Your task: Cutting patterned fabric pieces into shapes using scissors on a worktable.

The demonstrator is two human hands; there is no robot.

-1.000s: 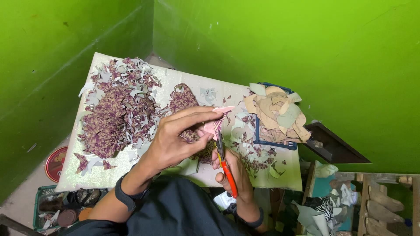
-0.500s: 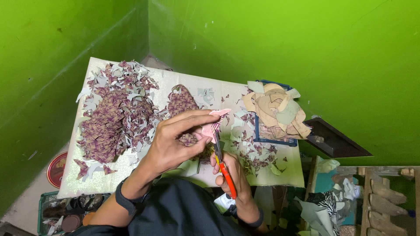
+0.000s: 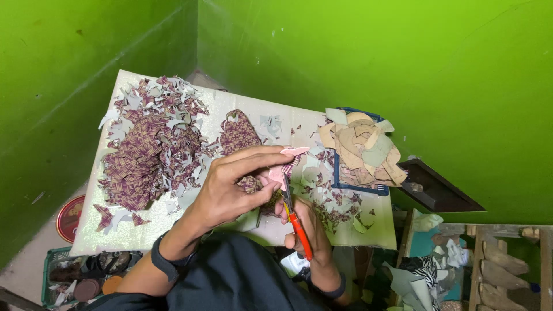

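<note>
Pink cut-out piece [image 3: 288,161] sits pinched between the thumb and fingers of the left hand [image 3: 230,187], held up over the middle of the worktop [image 3: 230,106]; it is small, pale pink, with a curved edge toward the far wall. Scissors [image 3: 292,210] with orange handles meet the piece from below, their blades at its near edge, and the right hand [image 3: 308,230] is closed around the handles just beneath the piece (whether the blades are apart or together cannot be told).

Left of the piece lies a broad heap of purple woven scraps [image 3: 150,150] mixed with pale grey trimmings. Just behind it rests one leaf-shaped woven patch [image 3: 237,132]. To the right of the piece, a stack of tan and grey cut shapes [image 3: 363,147] fills a blue tray [image 3: 345,183], and loose scraps [image 3: 334,201] scatter between the tray and the hands. Further right, past the tray, a dark flat box [image 3: 435,187] lies off the worktop's edge.

A pale sheet covers the worktop, which stands in a corner of bright green walls [image 3: 374,57]. Low on the left, a round red lid [image 3: 70,216] and a green crate [image 3: 57,276] rest on the floor.
</note>
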